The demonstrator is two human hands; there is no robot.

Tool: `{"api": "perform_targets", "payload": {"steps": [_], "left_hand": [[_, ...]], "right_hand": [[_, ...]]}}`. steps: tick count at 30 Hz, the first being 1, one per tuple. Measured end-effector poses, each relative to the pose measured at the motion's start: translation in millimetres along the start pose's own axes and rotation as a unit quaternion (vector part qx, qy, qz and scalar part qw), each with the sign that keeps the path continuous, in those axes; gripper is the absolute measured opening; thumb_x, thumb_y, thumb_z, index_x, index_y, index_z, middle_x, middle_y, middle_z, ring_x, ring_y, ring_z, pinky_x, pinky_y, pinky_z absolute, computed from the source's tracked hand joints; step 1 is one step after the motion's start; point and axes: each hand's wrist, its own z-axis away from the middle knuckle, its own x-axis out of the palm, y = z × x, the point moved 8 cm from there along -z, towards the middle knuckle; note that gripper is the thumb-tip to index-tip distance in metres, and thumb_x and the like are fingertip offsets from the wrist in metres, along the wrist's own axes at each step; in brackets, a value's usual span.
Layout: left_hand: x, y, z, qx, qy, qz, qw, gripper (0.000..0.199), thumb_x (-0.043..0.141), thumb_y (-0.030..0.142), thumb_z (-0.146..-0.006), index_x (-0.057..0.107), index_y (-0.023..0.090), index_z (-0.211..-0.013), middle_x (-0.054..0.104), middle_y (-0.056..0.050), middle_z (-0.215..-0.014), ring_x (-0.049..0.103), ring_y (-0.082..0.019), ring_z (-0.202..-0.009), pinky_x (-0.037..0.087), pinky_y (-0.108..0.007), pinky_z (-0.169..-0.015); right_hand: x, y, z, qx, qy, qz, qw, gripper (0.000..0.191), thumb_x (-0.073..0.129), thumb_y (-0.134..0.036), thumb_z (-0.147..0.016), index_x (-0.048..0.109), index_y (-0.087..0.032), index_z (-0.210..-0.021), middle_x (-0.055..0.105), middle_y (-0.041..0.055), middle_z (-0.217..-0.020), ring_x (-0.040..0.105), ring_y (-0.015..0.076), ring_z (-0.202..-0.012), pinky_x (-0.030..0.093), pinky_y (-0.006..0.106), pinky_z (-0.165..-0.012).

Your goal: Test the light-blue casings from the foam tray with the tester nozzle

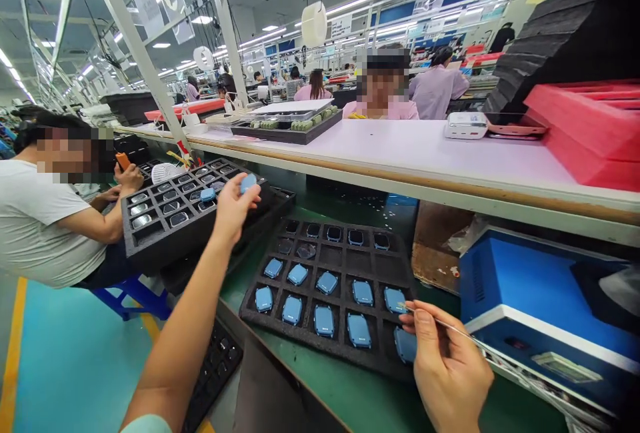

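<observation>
My left hand (235, 209) pinches a small blue watch case (248, 183) over the right side of a raised black foam tray (155, 243). That tray holds watch pieces with clear or dark faces, and another blue watch case (207, 194) lies across its compartments. My right hand (450, 366) is closed around thin metal tweezers (453, 327), at the right edge of a lower black foam tray (333, 346). Blue watch cases, such as this one (324, 320), fill its two near rows; dark watch faces (356, 237) sit in the far row. One blue case (405, 345) is partly covered by my right hand.
A blue machine (540, 299) stands close on the right. Above the trays runs a white shelf (400, 146) bearing another foam tray (285, 131) and red foam (590, 126). A co-worker (50, 219) sits at the left; another person (383, 86) is behind the shelf.
</observation>
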Motion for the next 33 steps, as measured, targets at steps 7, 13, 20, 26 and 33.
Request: {"api": "perform_targets", "payload": {"steps": [7,13,20,26,33], "left_hand": [[24.7,99.3,-35.0,0.173,-0.046,0.000,0.984,0.054,0.091,0.028,-0.068,0.065,0.016,-0.113,0.075,-0.004,-0.099,0.069,-0.015,-0.083,0.052,-0.021,-0.065],[194.8,78.1,32.9,0.189,-0.258,-0.070,0.945,0.056,0.091,0.026,-0.066,0.070,0.014,-0.117,0.072,-0.006,-0.101,0.066,-0.020,-0.090,0.053,-0.028,-0.075],[356.6,5.3,174.5,0.227,-0.484,-0.230,0.813,0.054,0.087,0.034,-0.072,0.070,0.017,-0.120,0.067,-0.010,-0.110,0.062,-0.029,-0.108,0.050,-0.040,-0.097],[384.5,-15.9,197.4,0.210,-0.529,-0.294,0.767,0.060,0.080,0.045,-0.076,0.068,0.015,-0.127,0.064,-0.015,-0.119,0.056,-0.036,-0.119,0.045,-0.048,-0.104],[386.4,-23.2,203.5,0.212,-0.543,-0.334,0.741,0.065,0.073,0.052,-0.081,0.064,0.014,-0.133,0.062,-0.018,-0.129,0.053,-0.039,-0.125,0.044,-0.050,-0.106]], "right_hand": [[11.5,-7.0,-4.7,-0.052,-0.018,-0.009,0.998,0.029,0.063,-0.045,-0.096,0.075,-0.020,-0.092,0.077,0.0067,-0.087,0.073,0.0185,-0.065,0.062,0.030,-0.061],[17.9,-12.8,-14.2,-0.081,-0.012,-0.014,0.997,0.024,0.058,-0.037,-0.099,0.073,-0.019,-0.094,0.076,0.0047,-0.083,0.072,0.0167,-0.064,0.059,0.028,-0.061],[20.2,-15.9,-21.4,-0.111,-0.018,-0.011,0.994,0.020,0.054,-0.027,-0.099,0.073,-0.019,-0.096,0.076,0.0054,-0.085,0.071,0.0162,-0.067,0.057,0.027,-0.062],[18.1,-21.5,-25.1,-0.134,-0.014,-0.008,0.991,0.024,0.051,-0.025,-0.099,0.070,-0.019,-0.086,0.073,0.0047,-0.076,0.069,0.0173,-0.066,0.055,0.027,-0.063],[17.2,-23.0,-26.4,-0.134,-0.005,-0.004,0.991,0.024,0.051,-0.025,-0.098,0.070,-0.019,-0.085,0.074,0.0039,-0.076,0.069,0.0169,-0.065,0.055,0.027,-0.063]]}}
